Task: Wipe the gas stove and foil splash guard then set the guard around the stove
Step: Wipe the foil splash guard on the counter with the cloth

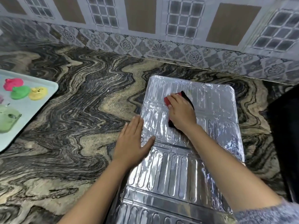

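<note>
One thin, embossed silver foil splash guard [186, 159] is lying flat and unfolded on the swirled black-and-beige stone countertop [72, 110], its far edge sitting near the patterned tile wall. Judging by the crinkles, it is looking very light, flimsy and easy to dent or tear, with slick ribbed panels and crease lines acting as hinges; lifting it is likely wanting both hands on opposite outer edges, near a fold, not by one corner. Left hand [134, 141] is lying spread flat, palm down, pressing the guard's left edge, fingers partly on the countertop. Right hand [181, 112] is curling down over a red-and-black wiping cloth [169, 101], pushing it on the guard's far panel. Surface is looking shiny, reflective, wrinkled in spots. Dark object at the guard's right is possibly the stove; cannot tell. Pale tray [40, 97] with coloured items is sitting well left of the guard.
</note>
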Demonstrator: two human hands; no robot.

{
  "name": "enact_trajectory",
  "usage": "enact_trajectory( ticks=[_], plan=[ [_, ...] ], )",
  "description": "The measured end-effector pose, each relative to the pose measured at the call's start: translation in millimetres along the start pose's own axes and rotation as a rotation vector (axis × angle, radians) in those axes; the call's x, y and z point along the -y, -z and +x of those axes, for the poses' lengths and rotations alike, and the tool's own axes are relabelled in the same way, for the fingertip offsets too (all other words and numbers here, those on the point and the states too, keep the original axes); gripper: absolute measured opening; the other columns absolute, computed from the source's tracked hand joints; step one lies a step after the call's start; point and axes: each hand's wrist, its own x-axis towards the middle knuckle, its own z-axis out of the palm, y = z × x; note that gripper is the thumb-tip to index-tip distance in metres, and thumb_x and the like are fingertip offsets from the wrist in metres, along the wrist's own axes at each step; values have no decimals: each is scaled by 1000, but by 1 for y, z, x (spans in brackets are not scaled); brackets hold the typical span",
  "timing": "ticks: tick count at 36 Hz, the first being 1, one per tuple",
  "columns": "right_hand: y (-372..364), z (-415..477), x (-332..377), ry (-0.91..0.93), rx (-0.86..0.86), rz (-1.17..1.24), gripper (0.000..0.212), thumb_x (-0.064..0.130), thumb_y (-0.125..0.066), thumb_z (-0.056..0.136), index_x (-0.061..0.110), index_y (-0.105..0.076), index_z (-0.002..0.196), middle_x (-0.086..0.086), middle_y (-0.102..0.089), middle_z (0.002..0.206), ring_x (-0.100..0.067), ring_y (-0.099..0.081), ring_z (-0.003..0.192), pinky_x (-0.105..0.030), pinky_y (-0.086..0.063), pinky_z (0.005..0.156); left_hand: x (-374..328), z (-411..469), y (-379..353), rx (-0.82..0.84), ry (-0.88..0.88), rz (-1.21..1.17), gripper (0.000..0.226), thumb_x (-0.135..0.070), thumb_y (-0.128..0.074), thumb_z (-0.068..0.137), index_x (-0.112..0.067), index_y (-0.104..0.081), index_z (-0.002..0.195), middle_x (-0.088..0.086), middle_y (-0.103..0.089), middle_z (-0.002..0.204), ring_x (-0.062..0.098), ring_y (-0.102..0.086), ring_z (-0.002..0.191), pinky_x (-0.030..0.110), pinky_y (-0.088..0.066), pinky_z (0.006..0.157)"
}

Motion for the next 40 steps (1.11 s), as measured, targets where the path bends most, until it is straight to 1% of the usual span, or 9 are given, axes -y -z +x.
enact_trajectory(
  ticks=[7,12,15,21,24,27,31,34,40],
  plan=[
    [-20,26,32,128,29,24,40,18,-37,97,18,-41,137,-1,-38,147,-21,-30,137,-36,-21,113,0,0,-1,-19,-7,12,80,-68,-14,88,-19,3,149,-5,11,157,4,14,142,29,6,117],
    [-34,42,48,153,19,35,44,18,-36,97,17,-37,140,-2,-37,147,-21,-29,138,-35,-20,113,-1,0,-1,-23,-5,14,80,-67,-12,88,-19,7,149,-7,15,156,3,19,140,27,9,116],
    [-40,54,57,157,4,58,43,17,-36,96,17,-38,139,-2,-36,148,-22,-29,138,-36,-20,114,-1,1,0,-9,5,3,80,-67,-10,87,-19,10,148,-7,19,155,3,22,139,26,11,115],
    [-48,78,66,57,-48,96,42,18,-35,95,15,-41,137,-5,-37,147,-23,-31,136,-37,-23,113,-1,1,-1,-20,11,11,80,-66,-10,87,-19,10,148,-6,18,155,2,21,140,25,12,115],
    [-47,89,63,-8,-47,105,44,18,-34,95,13,-38,139,-6,-36,148,-24,-30,137,-38,-24,113,-1,2,-1,-26,12,24,82,-67,-8,86,-18,10,148,-5,16,156,2,20,140,23,14,113],
    [-42,93,55,-69,-46,99,45,21,-33,96,13,-35,141,-6,-34,149,-24,-29,137,-38,-24,114,-1,1,-1,-8,27,28,81,-67,-7,86,-18,15,147,-5,21,155,4,22,140,23,16,113],
    [-31,90,34,-145,-53,79,45,21,-33,98,14,-33,142,-5,-29,152,-24,-27,139,-40,-23,115,0,0,-4,12,37,44,81,-68,-5,87,-18,21,145,-4,26,153,7,24,140,27,13,114],
    [-18,84,12,-163,-53,58,45,23,-31,98,15,-32,142,-5,-28,152,-24,-26,139,-39,-24,115,0,0,-6,20,42,45,82,-69,-4,86,-17,22,144,-4,28,152,7,25,139,28,12,115],
    [6,64,-36,-209,-88,48,45,23,-31,98,13,-33,142,-5,-30,152,-25,-28,138,-38,-26,112,2,2,-10,11,42,43,83,-71,-2,84,-18,19,145,-4,24,154,8,20,141,30,7,117]
  ],
)
